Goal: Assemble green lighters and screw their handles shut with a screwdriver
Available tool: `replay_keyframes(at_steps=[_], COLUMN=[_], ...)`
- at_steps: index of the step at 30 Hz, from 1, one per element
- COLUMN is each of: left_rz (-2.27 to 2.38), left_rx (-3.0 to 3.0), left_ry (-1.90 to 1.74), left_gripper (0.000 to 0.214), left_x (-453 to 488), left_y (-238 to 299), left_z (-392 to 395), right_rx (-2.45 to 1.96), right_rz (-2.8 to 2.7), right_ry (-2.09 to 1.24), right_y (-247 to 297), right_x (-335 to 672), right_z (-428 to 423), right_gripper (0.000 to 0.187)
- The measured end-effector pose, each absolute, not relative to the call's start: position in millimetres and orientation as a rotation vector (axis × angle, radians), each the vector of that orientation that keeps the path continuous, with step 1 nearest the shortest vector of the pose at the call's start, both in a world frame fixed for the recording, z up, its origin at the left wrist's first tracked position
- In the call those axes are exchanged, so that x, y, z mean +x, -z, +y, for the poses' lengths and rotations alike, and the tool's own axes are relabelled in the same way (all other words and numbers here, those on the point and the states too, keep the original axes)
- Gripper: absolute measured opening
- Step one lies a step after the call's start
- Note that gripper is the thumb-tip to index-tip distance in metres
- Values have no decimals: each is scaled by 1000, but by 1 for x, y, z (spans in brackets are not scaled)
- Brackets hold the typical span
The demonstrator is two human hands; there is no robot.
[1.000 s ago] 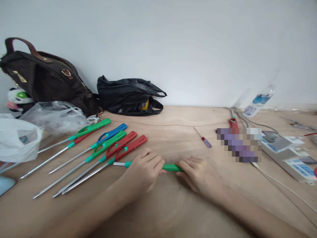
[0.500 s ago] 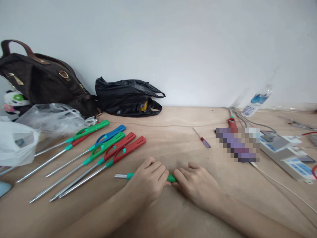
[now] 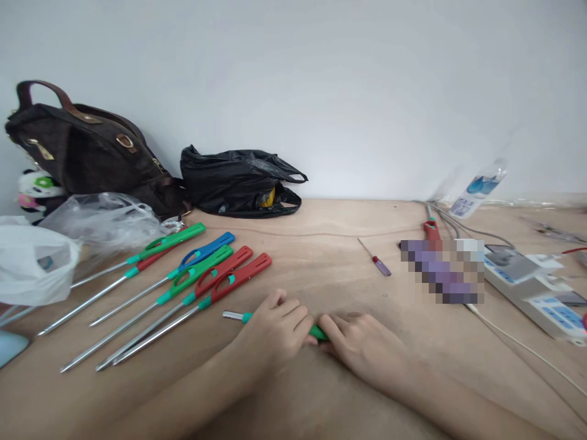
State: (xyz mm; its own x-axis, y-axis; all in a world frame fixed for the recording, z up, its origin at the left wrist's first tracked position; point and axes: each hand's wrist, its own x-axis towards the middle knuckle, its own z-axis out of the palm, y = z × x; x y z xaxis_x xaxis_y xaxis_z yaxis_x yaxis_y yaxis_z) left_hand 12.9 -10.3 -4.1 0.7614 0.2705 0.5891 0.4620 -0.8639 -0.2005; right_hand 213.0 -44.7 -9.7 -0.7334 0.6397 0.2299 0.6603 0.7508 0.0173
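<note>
Hands first: left hand (image 3: 275, 333) curled over a green-handled lighter (image 3: 316, 331) lying flat on the wooden table (image 3: 321, 256), fingers wrapped round the handle; right hand (image 3: 362, 342) just beside it, fingertips pinching the handle's right end. The two hands nearly touch, only a short green strip shows between them. Short metal stub (image 3: 233, 316) with a teal collar sticks out left of the left hand.

Beyond, to the left: row of long lighters (image 3: 202, 278), side by side, handles green, blue, green, red, red, metal tubes pointing toward the near-left edge. Nearest red one lies just beside the stub, not touching as far as I can see.

Mid-table right: small screwdriver (image 3: 376, 260) with purple handle, apart from everything. Further right, a pixelated patch, then a white power strip (image 3: 532, 284) with cables.

Left edge: white plastic bag (image 3: 32, 263), clear plastic bag (image 3: 105, 220).

Back against the wall: brown handbag (image 3: 87, 153), black plastic bag (image 3: 238, 180), plastic bottle (image 3: 477, 186) lying tilted at far right.
</note>
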Motion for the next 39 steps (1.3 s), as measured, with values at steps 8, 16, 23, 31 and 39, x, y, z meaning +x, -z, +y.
replay_keyframes(at_steps=[8, 16, 23, 31, 39], left_rz=[-817, -2058, -2144, -2032, -1779], left_rx=[-2328, -2521, -2476, -3074, -3120], left_ry=[1411, 2543, 2636, 2379, 2455], left_gripper=[19, 40, 32, 31, 26], left_x=[-6, -5, 1, 21, 22], left_y=[-36, -35, -40, -14, -10], left_z=[-12, 12, 3, -17, -19], right_rx=[-1479, -1470, -1509, -1604, -1574], right_rz=[-2344, -2137, -2180, -2341, -2350], right_ry=[-534, -937, -981, -1001, -1012], right_y=[-8, -22, -20, -28, -26], right_x=[218, 213, 211, 204, 205], right_z=[-42, -44, -45, -52, -56], right_gripper=[5, 8, 7, 4, 7])
